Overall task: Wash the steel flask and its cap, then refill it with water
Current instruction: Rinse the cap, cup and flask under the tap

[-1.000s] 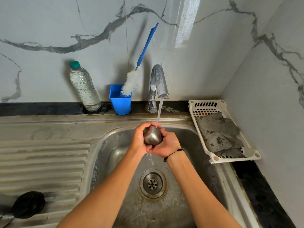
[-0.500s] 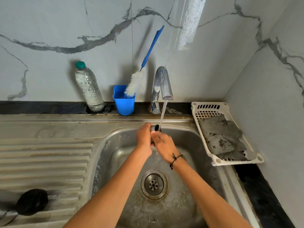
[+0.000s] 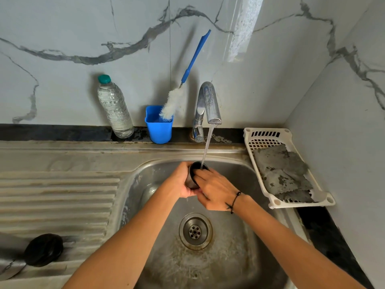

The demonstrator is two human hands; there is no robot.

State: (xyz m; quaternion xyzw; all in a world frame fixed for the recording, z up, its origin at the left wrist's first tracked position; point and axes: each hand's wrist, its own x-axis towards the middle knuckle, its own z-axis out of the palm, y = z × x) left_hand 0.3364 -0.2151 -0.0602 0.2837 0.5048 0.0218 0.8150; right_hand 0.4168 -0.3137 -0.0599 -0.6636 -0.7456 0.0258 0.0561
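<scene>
Your left hand (image 3: 180,180) grips the steel cap (image 3: 192,174) mouth-up under the tap stream (image 3: 206,149) — right hand's fingers (image 3: 203,177) curl over its rim.

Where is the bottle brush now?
In the head view the brush stands bristles-down in the blue cup at the back wall, between the water bottle and the tap, handle leaning right.

Most of the cap (image 3: 192,174) is hidden between the left hand (image 3: 180,180) and right hand (image 3: 214,189); only its dark rim and part of its steel side show. The right hand's fingertips vanish inside the cap. The steel flask (image 3: 10,261), lying on the drainboard, is cut off by the left edge beyond its black mouth.
</scene>
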